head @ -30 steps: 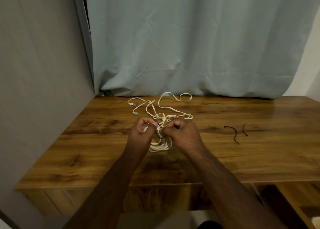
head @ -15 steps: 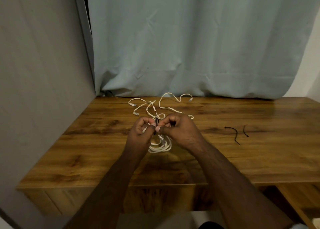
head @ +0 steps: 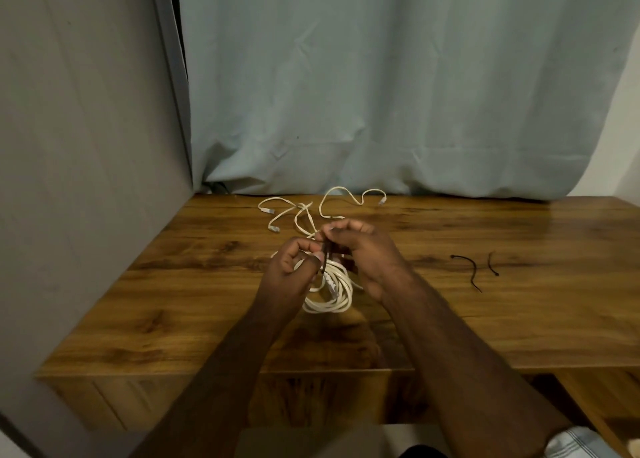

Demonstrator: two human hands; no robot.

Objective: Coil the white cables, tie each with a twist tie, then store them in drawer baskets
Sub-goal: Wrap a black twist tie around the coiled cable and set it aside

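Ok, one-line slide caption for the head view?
Both hands twist a black tie around a coiled white cable on the table.

— Where's the coiled white cable [head: 330, 293]?
— Centre frame, bundled in loops, a black twist tie [head: 326, 254] standing at its top.
— And the rest?
— Loose white cables [head: 304, 212] sprawl behind it; two spare twist ties [head: 472, 270] lie right of centre.

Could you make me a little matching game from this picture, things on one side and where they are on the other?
Things:
1. coiled white cable
2. loose white cable
3. spare twist ties
4. curtain

Places:
A. hanging behind the table
B. lying on the table to the right of the hands
C. sprawled near the table's far edge
D. between the left hand and right hand

Pairs: 1-D, 2-C, 3-B, 4-A
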